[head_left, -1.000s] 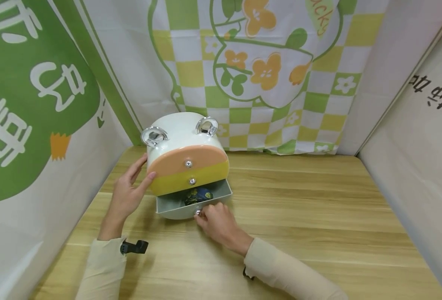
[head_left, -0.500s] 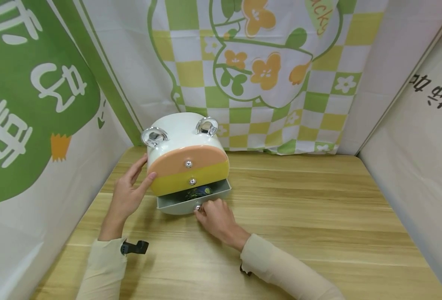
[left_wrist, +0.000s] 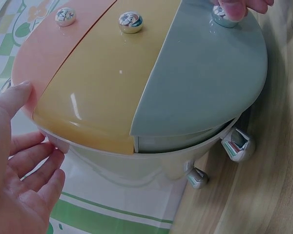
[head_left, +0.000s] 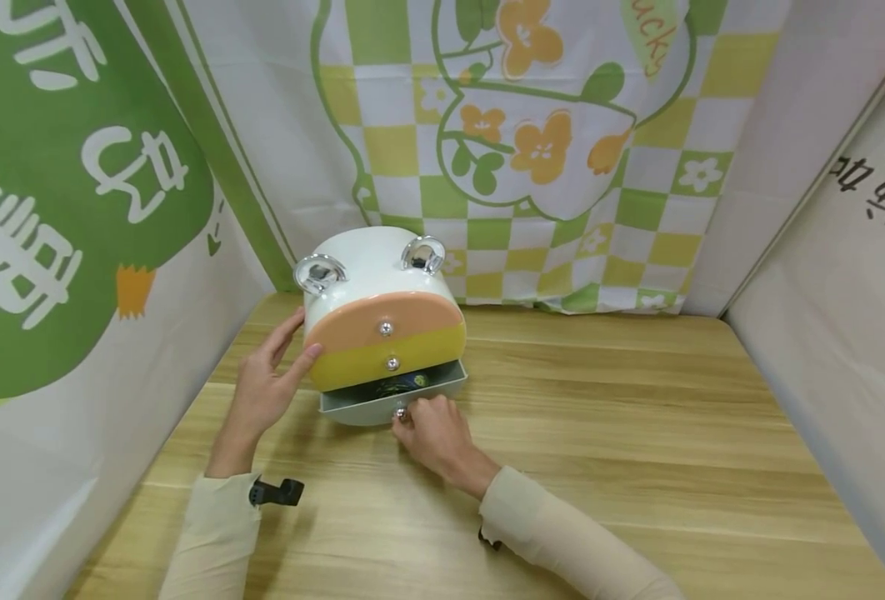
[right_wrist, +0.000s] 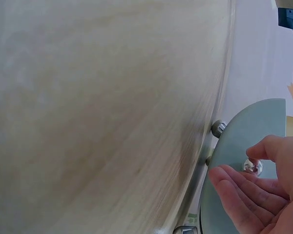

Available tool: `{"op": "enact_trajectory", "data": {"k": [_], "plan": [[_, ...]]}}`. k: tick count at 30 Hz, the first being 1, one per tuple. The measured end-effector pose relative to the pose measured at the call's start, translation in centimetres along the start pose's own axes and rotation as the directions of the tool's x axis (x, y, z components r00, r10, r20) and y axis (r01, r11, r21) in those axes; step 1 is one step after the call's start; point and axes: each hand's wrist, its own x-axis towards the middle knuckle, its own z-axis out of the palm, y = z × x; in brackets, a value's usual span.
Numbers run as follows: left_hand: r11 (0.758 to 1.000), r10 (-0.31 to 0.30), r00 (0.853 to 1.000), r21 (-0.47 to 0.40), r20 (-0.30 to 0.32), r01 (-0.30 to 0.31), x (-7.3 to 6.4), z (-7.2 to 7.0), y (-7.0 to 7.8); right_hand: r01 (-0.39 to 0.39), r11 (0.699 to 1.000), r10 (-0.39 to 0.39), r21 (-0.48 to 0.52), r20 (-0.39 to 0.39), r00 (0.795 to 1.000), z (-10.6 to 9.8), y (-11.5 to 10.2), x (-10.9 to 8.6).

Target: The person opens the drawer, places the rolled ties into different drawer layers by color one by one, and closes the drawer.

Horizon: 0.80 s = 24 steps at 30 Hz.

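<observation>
A small rounded chest with a white body (head_left: pixel 367 248) and chrome ring handles stands on the table, with an orange drawer front (head_left: pixel 352 321), a yellow one (head_left: pixel 360 363) and a grey-green bottom drawer (head_left: pixel 360 412). The bottom drawer is pulled partly out; a dark blue patterned item (head_left: pixel 405 383) lies inside, mostly hidden. My right hand (head_left: pixel 437 437) pinches its chrome knob (right_wrist: pixel 253 166) between thumb and fingers. With fairly straight fingers, my left hand (head_left: pixel 264 385) rests against the chest's left side, the thumb (left_wrist: pixel 17 97) at the front edge.
The wooden table (head_left: pixel 600 450) extends to the right and front of the chest. A checked, flower-printed cloth (head_left: pixel 517 208) hangs right behind it. Printed white panels (head_left: pixel 855 292) close off both sides.
The grey-green drawer has slid further into the chest with my right hand on its knob, covering more of the dark blue item. My left hand keeps its place. The head view shifted slightly.
</observation>
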Motion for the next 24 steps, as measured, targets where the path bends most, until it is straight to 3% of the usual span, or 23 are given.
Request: {"op": "enact_trajectory", "data": {"k": [6, 15, 24], "plan": [[1.000, -0.020, 1.000, 0.000, 0.009, 0.020, 0.3, 0.3, -0.2, 0.007, 1.000, -0.007, -0.027, -0.030, 1.000, 0.0, 0.3, 0.1], [0.997, -0.058, 0.998, 0.045, -0.003, 0.058, 0.2, 0.1, -3.4, 0.021, 0.998, -0.023, -0.064, -0.027, 0.999, 0.8, 0.0, 0.6], [0.997, -0.056, 0.998, 0.056, 0.014, 0.055, 0.4, 0.5, -3.3, 0.005, 0.999, -0.007, -0.047, -0.049, 0.999, 1.1, 0.8, 1.2]]}}
